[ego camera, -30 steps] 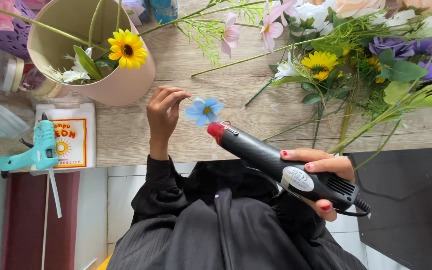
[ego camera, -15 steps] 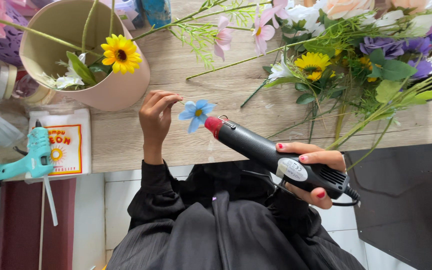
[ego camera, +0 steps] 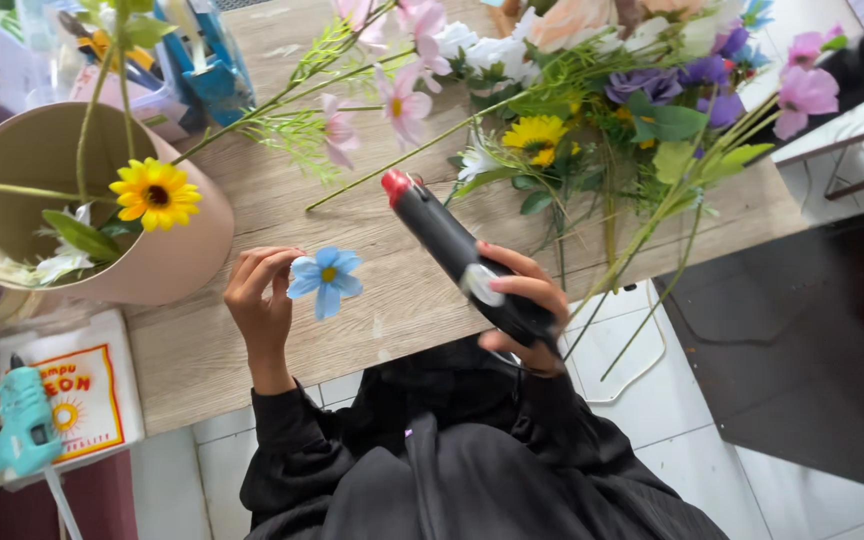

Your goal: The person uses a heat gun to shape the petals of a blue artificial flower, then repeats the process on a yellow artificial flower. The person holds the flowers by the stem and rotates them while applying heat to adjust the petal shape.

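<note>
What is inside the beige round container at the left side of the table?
Inside the beige round container stand green stems, a yellow sunflower leaning over its rim, and small white flowers. The bottom of the container and the stem ends are covered by its wall.

Craft corner in a home, or a small flower-arranging workspace; which of the two cannot be told. Wood-grain tabletop [ego camera: 252, 350] strewn with artificial flowers [ego camera: 592, 110] on long green stems, pink, purple, white and yellow. Beige round container [ego camera: 167, 265] lying on its side with a yellow sunflower [ego camera: 155, 193] and stems in it. Teal glue gun [ego camera: 12, 435] resting at the table's near edge beside a white box with an orange print [ego camera: 87, 395]. Blue plastic supplies [ego camera: 207, 65] cluttered at the far side. White tiled floor [ego camera: 642, 360] below, domestic in look.
</note>
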